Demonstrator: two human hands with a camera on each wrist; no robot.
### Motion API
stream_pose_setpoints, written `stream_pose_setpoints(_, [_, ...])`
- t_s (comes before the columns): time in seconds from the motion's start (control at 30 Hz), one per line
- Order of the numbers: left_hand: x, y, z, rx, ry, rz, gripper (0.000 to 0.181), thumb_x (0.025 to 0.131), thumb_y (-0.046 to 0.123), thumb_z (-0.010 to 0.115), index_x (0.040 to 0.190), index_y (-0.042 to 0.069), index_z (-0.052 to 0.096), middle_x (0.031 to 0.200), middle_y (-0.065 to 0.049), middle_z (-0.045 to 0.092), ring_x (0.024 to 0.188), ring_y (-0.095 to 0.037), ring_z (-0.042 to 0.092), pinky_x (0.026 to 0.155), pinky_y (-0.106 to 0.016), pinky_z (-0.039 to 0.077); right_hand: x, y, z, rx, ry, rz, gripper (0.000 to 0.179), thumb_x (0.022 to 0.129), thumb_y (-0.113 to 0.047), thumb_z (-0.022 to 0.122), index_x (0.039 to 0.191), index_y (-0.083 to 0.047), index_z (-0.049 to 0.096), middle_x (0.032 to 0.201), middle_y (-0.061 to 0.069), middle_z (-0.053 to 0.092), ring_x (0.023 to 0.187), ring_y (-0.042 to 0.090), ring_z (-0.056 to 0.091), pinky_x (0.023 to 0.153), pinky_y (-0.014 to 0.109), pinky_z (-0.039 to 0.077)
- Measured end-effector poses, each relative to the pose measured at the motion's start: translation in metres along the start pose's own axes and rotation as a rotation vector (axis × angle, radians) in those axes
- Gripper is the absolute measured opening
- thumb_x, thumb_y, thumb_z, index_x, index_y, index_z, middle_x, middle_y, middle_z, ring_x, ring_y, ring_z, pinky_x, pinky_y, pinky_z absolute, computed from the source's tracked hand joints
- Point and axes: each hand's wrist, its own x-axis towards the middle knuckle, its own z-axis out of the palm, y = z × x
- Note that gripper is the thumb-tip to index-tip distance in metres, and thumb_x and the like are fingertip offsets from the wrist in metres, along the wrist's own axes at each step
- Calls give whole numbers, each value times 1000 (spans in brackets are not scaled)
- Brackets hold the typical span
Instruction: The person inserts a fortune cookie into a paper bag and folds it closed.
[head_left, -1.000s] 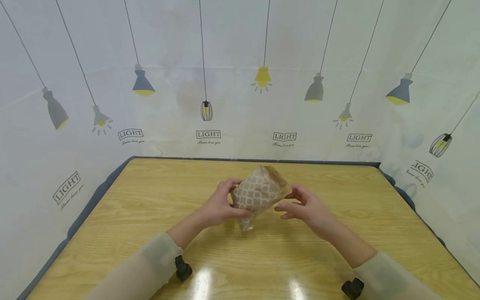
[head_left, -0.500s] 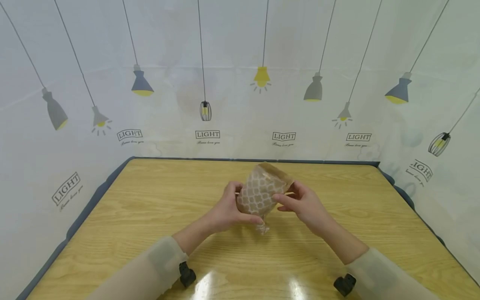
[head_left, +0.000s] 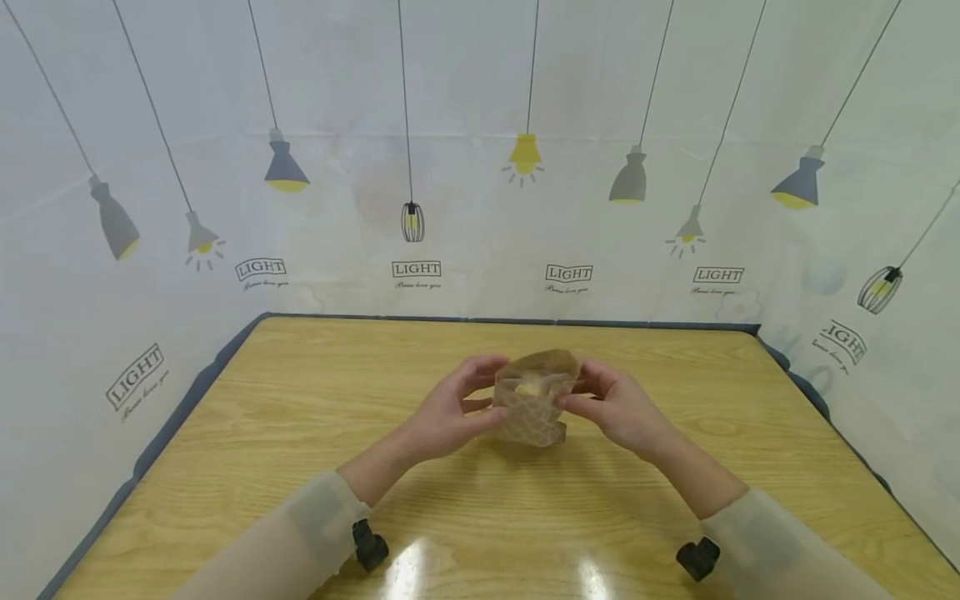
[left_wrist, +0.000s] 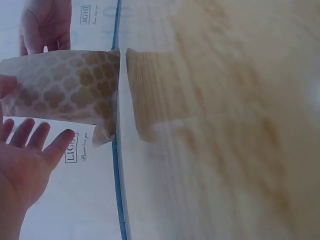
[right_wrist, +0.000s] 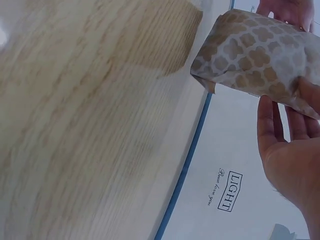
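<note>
A patterned brown paper bag (head_left: 531, 421) with a white lattice print is held up over the table, its mouth turned toward the head camera. Something pale yellow shows inside the mouth. My left hand (head_left: 450, 412) holds the bag's left side, thumb at the front and index finger by the back flap. In the left wrist view the little finger of that left hand (left_wrist: 25, 170) spreads away from the bag. My right hand (head_left: 626, 412) grips the right side near the mouth. In the right wrist view the right thumb (right_wrist: 309, 94) lies on the bag's printed face.
The wooden table (head_left: 300, 392) extends around the hands, its far edge against a pale curtain (head_left: 480, 225) printed with lamps. The curtain also rises at both sides. Black wrist cameras (head_left: 370, 546) sit by the sleeves.
The bag has turned so its mouth now faces the head camera and lies lower. The right hand, earlier at the corner with a loose thumb, now grips the side. The left hand has shifted along the bag.
</note>
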Motion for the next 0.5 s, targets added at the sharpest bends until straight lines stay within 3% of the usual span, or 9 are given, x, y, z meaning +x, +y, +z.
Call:
stream_pose_setpoints(0.27, [-1, -2, 0, 44, -2, -35, 47, 104, 12, 75, 148, 10, 58, 145, -15, 61, 137, -38, 62, 105, -42, 65, 1, 1, 2, 32, -52, -4, 47, 104, -17, 76, 148, -8, 62, 143, 20, 67, 137, 46, 64, 105, 41, 65])
stream_pose_setpoints(0.4, [-1, -3, -2, 31, 7, -59, 47, 101, 12, 79, 144, 9, 59, 146, -15, 61, 137, -38, 62, 104, -42, 66, 1, 1, 2, 28, -58, 22, 53, 103, -22, 79, 152, -13, 59, 151, 19, 61, 140, 47, 61, 105, 47, 65])
stream_pose_setpoints(0.5, [-2, -4, -3, 15, -5, -71, 57, 100, 12, 82, 150, 11, 55, 152, -15, 58, 142, -38, 60, 105, -43, 65, 1, 2, 3, 15, -70, 40, 61, 101, -23, 81, 156, -14, 55, 155, 19, 57, 142, 47, 59, 104, 47, 65])
